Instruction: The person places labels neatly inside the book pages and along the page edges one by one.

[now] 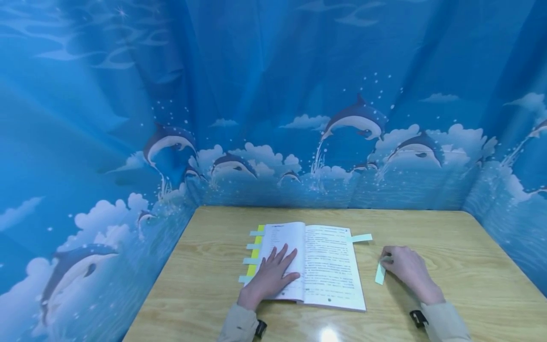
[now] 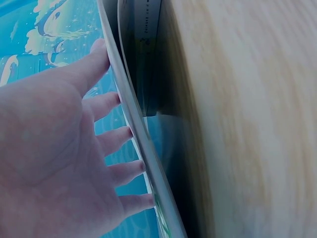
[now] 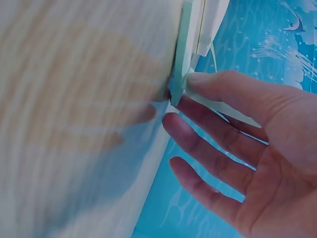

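Observation:
An open book [image 1: 329,266] lies on the table, with its left page under my spread left hand [image 1: 270,278]. In the left wrist view, the straight fingers of that hand [image 2: 74,134] rest along the book [image 2: 143,144]. Right of the book, a pale green sticky-note pad [image 1: 380,274] lies on the table, its upper end under my right hand [image 1: 406,268]. From the right wrist, the thumb and index finger of my right hand [image 3: 237,134] pinch a thin green strip [image 3: 229,112] that bends away from the pad [image 3: 184,54]; the other fingers are loosely bent.
Several pale green tabs [image 1: 251,261] stick out from the book's left side, over a yellow edge [image 1: 255,253]. Another tab [image 1: 362,238] juts from the right page's upper edge. A blue dolphin-print curtain [image 1: 265,104] stands behind and beside the wooden table [image 1: 192,285].

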### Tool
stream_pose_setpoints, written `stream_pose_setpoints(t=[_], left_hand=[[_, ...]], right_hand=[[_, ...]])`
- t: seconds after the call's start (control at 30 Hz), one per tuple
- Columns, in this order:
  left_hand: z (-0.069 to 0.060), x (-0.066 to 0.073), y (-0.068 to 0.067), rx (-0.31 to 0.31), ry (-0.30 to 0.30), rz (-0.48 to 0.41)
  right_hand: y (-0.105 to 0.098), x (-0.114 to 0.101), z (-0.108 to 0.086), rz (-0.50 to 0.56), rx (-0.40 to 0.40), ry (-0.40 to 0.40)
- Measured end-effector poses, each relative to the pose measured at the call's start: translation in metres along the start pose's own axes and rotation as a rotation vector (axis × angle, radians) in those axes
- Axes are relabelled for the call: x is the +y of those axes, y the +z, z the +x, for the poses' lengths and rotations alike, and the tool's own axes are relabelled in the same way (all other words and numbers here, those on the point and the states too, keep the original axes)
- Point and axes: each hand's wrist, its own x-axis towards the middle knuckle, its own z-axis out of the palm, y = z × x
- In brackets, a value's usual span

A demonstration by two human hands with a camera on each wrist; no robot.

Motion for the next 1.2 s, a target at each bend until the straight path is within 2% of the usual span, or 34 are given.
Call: stream_pose_setpoints(t=[0.13, 0.53, 0.87, 1.2], left_hand=[[0.0001, -0.0007, 0.0012, -0.005, -0.003, -0.003], [0.0005, -0.0011, 0.0018, -0.003, -0.004, -0.010], [0.0007, -0.0028, 0.0018, -0.002, -0.003, 0.000], [0.0014, -0.0024, 0.0022, 0.002, 0.000, 0.005]], right_hand=[[-0.0004, 0.0010, -0.0003, -0.006, -0.009, -0.002], [-0.0020, 0.0011, -0.0007, -0.004, 0.033, -0.015], [-0.0059, 0.0017, 0.0008, 0.045, -0.070, -0.006], [-0.0052, 0.0063, 0.0002, 0.036, -0.086, 0.002]])
